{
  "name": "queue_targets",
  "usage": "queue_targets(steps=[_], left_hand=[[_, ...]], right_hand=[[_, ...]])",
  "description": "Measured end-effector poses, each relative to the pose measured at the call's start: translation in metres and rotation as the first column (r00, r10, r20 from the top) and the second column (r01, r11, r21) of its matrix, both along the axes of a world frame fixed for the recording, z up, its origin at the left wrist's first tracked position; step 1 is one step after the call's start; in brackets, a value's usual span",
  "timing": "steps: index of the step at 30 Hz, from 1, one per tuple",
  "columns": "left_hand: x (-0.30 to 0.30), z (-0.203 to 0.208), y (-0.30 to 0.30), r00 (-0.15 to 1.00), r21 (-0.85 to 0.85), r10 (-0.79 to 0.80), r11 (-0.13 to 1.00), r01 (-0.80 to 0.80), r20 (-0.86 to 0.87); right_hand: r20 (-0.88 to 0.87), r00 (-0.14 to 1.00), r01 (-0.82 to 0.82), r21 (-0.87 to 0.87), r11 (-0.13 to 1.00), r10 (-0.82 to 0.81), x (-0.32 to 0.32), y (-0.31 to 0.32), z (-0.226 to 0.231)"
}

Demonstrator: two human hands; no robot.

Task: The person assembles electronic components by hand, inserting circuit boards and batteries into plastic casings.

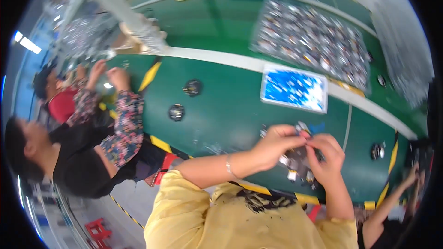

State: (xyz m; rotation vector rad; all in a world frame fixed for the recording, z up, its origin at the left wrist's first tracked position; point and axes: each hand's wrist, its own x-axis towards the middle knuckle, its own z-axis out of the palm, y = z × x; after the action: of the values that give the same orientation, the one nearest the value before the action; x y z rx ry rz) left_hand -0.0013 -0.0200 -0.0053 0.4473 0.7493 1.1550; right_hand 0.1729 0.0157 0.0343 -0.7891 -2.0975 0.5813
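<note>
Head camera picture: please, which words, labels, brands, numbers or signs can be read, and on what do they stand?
None can be read.
Yellow shirt: dark print, no legible lettering.
Pieces under the hands: too blurred.
Round black part: pale marks, too small.
Bagged parts: too small and blurred.
Striped tape: stripes, no legible writing.

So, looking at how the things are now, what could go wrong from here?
The left hand and right hand pinch a small item, blurred here; it might slip free. Loose parts lie beneath the hands, near the edge of the table, so a careless movement could perhaps brush some off. The white tray of blue pieces lies just beyond the hands; a knock might scatter them.
</note>
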Motion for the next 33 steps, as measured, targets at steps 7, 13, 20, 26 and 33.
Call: queue_targets(steps=[7, 13, 20, 26, 33], left_hand=[[0.002, 0.004, 0.011, 0.993, -0.008, -0.03, 1.0, 0.029, -0.114], [0.004, 0.005, 0.016, 0.987, -0.022, 0.019, 1.0, -0.022, -0.157], [0.0, 0.01, 0.014, 0.976, -0.023, 0.096, 0.994, -0.103, -0.195], [0.008, 0.008, 0.013, 0.977, -0.001, 0.057, 0.998, -0.058, -0.205], [0.008, 0.011, 0.013, 0.983, 0.008, 0.007, 1.0, -0.006, -0.185]], right_hand=[[-0.021, 1.0, 0.011, 0.015, 1.0, -0.011, 0.009, 0.02, -0.014], [0.245, 0.955, 0.132, 0.15, 0.98, -0.166, 0.041, 0.06, -0.043], [0.055, 0.973, 0.217, 0.133, 0.967, -0.226, 0.044, 0.049, -0.021], [-0.108, 0.994, 0.011, -0.135, 0.991, -0.026, 0.009, 0.008, -0.024], [-0.125, 0.992, 0.005, -0.172, 0.985, -0.027, 0.01, 0.008, -0.021]])
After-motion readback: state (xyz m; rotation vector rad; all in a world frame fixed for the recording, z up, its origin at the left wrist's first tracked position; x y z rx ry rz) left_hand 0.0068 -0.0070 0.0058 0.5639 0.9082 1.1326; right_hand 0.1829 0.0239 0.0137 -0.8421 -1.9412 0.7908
